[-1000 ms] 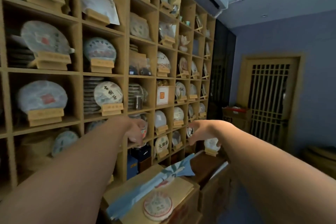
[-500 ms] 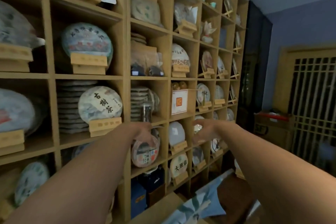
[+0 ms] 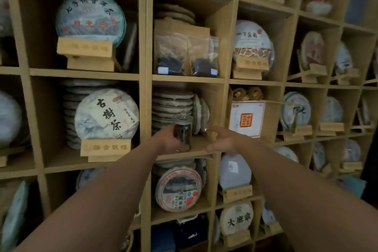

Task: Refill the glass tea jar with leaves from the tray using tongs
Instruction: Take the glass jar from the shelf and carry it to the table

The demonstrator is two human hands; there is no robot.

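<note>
The glass tea jar (image 3: 182, 131) stands on the front edge of a shelf (image 3: 201, 150) in the middle column of a tall wooden cabinet, upright, its knobbed glass lid on and dark leaves showing through the wall; a stack of wrapped tea cakes (image 3: 172, 108) sits just behind it. The step in hand looks like the very first one, fetching the jar from storage, since no tray and no tongs are in view and the lid is not yet off. The left hand (image 3: 170, 141) reaches forward from a long, nearly straight arm and wraps the jar's lower left side, thumb and fingers curled round the glass near its base. The right hand (image 3: 222, 139) reaches in alongside, palm turned inward toward the jar with the fingers loosely bent, its edge resting on or just above the shelf lip; it holds nothing and lies near the jar without touching it. The next move, as I judge it, calls for lifting the jar straight up and back clear of the shelf above and the cakes behind, probably with the right hand closing on the other side, keeping it upright so the loose lid does not slip.
</note>
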